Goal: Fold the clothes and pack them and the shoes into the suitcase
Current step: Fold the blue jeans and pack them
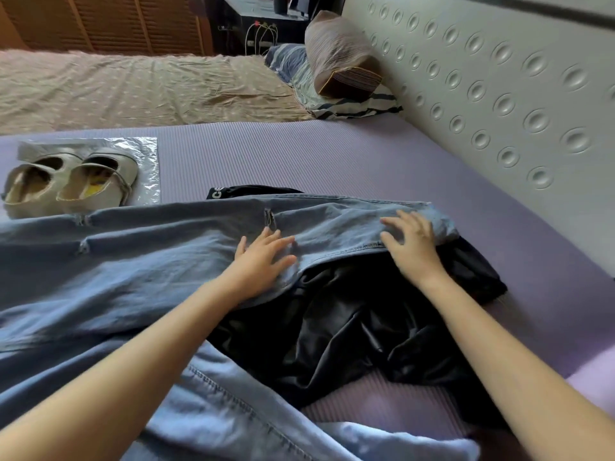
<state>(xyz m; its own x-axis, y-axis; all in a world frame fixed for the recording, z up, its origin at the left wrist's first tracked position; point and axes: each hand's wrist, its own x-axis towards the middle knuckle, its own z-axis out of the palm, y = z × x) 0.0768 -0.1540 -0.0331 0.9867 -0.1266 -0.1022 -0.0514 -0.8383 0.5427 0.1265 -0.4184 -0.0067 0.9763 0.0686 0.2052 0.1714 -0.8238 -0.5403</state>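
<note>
From the head camera, a pair of blue jeans (133, 261) lies spread across a purple ribbed mat (299, 154) on the bed, running from the left edge of the picture to the right of centre. There are frayed rips in the denim near the far edge.

The left hand (263, 257) lies flat on the jeans near the middle, palm down, fingers straight and spread apart. The right hand (412, 244) rests on the right end of the jeans, fingers also spread and slightly bent, pressing on the cloth without pinching it. Both forearms reach in from the bottom of the picture.

A shiny black garment (349, 327) lies crumpled partly under the jeans, showing between the two arms and past the right hand. A black band with white letters (218, 194) peeks out beyond the far edge of the jeans. More pale denim with a stitched seam (233, 410) lies at the bottom; I cannot tell whether it is part of the same jeans.

A pair of beige shoes (66, 181) stands side by side on a clear plastic sheet (149, 161) at the far left of the mat, just beyond the jeans.

Further back lie a wrinkled beige sheet (133, 88) and a brown striped pillow (339, 58) on a blue striped pillow (293, 68), against a dimpled white wall panel (499, 78).
</note>
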